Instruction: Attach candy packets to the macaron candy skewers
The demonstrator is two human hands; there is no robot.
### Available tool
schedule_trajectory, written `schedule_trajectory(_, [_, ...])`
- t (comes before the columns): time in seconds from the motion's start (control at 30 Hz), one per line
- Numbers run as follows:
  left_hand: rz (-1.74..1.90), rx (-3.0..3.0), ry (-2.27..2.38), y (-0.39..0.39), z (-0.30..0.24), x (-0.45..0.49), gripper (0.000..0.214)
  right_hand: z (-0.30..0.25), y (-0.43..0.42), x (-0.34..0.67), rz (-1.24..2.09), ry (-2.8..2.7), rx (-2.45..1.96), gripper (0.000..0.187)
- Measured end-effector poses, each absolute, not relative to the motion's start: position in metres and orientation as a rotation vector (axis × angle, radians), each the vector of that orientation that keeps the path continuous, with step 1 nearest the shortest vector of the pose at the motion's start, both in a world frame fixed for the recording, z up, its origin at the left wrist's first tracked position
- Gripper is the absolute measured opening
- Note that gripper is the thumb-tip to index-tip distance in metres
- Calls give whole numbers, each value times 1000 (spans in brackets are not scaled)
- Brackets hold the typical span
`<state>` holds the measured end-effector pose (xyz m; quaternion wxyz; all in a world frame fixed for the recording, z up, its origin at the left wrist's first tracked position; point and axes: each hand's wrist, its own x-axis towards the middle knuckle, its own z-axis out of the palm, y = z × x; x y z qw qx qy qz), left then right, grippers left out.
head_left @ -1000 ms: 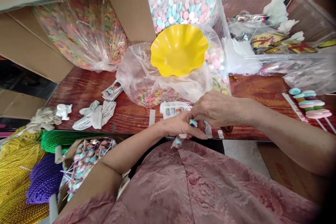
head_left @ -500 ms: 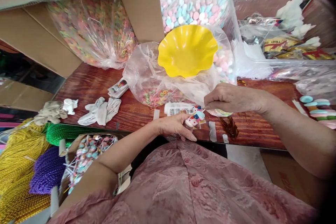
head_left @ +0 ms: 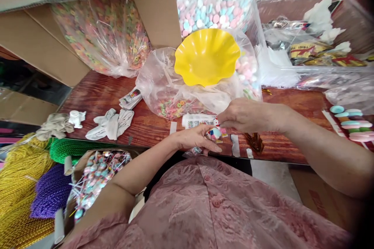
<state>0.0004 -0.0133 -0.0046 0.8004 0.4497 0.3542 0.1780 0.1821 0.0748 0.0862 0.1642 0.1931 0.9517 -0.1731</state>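
Observation:
My left hand (head_left: 196, 137) is closed around a small candy packet (head_left: 214, 134), white with coloured spots and a pale blue end, near the table's front edge. Just above it, my right hand (head_left: 240, 115) is pinched, fingertips close to the packet's upper edge. What those fingertips hold, if anything, is too small to make out. Behind my hands lie white printed wrappers (head_left: 194, 120). A crumpled clear wrapper (head_left: 195, 151) shows below my left hand. Strips of amber foil (head_left: 254, 142) lie to the right, under my right wrist.
A yellow wavy bowl (head_left: 207, 57) sits on clear bags of candy. Candy rings fill a bag (head_left: 105, 35) in a cardboard box at left. On the right stand a clear plastic tub (head_left: 321, 69) and a row of pastel candies (head_left: 355, 124). Lollipops (head_left: 99, 179) fill a box below left.
My right hand has moved slightly left and down, nearer my left hand. The packet has turned a little in my left hand, and more clear wrapper shows below. The view has shifted slightly.

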Motion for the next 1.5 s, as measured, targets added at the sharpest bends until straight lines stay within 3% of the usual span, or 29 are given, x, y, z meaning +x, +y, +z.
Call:
schedule_trajectory(0.37, [82,1056,557,-17,-10,-4,38,97,84,196,-832,2833,404,33])
schedule_trajectory(0.83, [338,957,766,-16,-6,10,46,86,67,182,-240,2659,369,22])
schedule_trajectory(1.03, [402,1068,920,-18,-12,8,46,83,68,190,-279,2616,361,25])
schedule_trajectory(1.27, [466,1375,834,-18,-6,13,28,83,66,184,-328,2566,405,24])
schedule_trajectory(1.5, [361,1310,888,-20,-6,12,44,86,53,166,-286,2595,401,22])
